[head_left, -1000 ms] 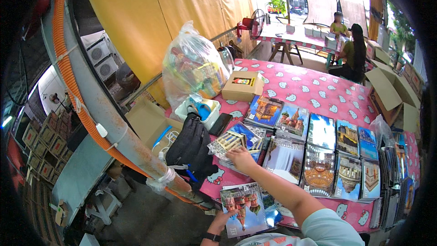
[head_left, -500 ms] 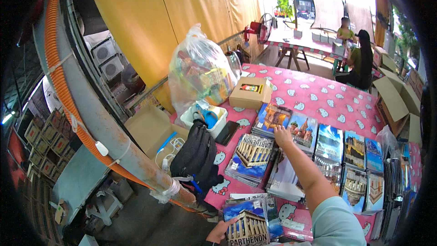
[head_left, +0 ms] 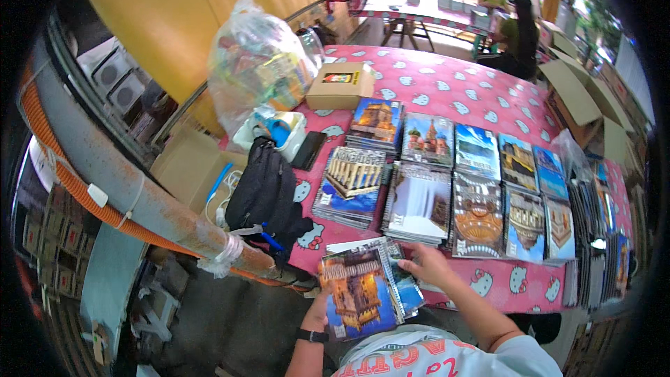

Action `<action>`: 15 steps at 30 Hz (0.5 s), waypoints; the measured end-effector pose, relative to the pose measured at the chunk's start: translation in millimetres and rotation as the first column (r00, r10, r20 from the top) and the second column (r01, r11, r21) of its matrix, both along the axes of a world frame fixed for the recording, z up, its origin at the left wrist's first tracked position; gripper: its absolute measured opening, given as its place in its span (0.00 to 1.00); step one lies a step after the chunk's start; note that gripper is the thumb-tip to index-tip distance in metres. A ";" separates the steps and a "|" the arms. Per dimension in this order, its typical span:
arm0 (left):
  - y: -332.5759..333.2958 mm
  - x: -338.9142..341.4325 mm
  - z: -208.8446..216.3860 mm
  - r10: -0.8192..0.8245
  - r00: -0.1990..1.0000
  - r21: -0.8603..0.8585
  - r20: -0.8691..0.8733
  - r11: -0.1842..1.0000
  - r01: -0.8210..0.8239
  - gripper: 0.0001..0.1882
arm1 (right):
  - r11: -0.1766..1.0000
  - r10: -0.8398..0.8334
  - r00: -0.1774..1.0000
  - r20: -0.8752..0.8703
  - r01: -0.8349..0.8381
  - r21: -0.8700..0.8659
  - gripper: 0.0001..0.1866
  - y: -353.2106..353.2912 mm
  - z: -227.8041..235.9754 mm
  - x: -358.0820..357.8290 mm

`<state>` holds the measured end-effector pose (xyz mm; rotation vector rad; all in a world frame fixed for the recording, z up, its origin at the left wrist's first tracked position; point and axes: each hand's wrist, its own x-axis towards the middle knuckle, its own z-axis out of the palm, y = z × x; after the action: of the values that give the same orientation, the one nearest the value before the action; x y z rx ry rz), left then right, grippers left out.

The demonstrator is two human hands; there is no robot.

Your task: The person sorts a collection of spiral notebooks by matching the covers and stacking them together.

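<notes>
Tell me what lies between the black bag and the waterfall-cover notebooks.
In the head view, a temple-cover notebook stack lies there, with pink tablecloth showing between it and the black bag.

Left hand [head_left: 317,312] partly hidden by spiral notebooks [head_left: 358,294], shirt [head_left: 419,356] cut off below.

Open passage over pink tablecloth [head_left: 419,73] beyond notebook rows [head_left: 478,213]; slanting post [head_left: 167,202] (black bag [head_left: 262,185] near it) bars left.

Pink tablecloth [head_left: 436,70] is rocking a white cartoon cat print, the top notebook [head_left: 357,293] by its near edge is showing orange and blue, and the bag [head_left: 262,185] at its left edge is looking black.
</notes>
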<state>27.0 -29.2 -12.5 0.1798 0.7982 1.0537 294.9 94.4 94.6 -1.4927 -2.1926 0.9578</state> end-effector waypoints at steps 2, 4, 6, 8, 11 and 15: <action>11.4 30.9 15.5 0.047 0.945 0.008 -0.324 0.999 -0.047 0.23 | 0.976 -0.143 0.974 -0.174 0.109 -0.190 0.39 -23.1 -84.8 16.1; 14.0 40.5 26.6 0.101 0.886 0.029 -0.452 0.995 -0.098 0.20 | 0.990 -0.141 0.982 -0.127 0.143 0.004 0.42 -47.3 -91.8 3.3; 3.9 40.1 17.7 0.098 0.916 0.011 -0.388 0.995 -0.102 0.19 | 0.936 -0.275 0.875 -0.399 0.148 -0.321 0.41 -46.1 -80.9 8.1; -10.4 40.0 21.0 0.105 0.923 0.127 -0.369 0.990 -0.062 0.24 | 0.752 -0.541 0.641 -0.544 0.079 -0.654 0.48 -44.3 -84.9 14.4; -27.6 66.4 97.4 0.106 0.854 0.284 -0.510 0.957 0.051 0.29 | 0.610 -0.466 0.632 -0.619 -0.276 -0.742 0.57 -54.0 -32.9 30.3; -4.8 99.6 132.5 -0.100 0.761 0.333 -0.641 0.857 0.392 0.17 | 0.876 -0.276 0.448 -0.850 -0.247 -0.415 0.57 -67.6 3.4 81.9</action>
<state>126.6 -34.0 120.0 1.0527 1.0537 0.9042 376.8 26.7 98.0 -0.7465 -1.1409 1.8589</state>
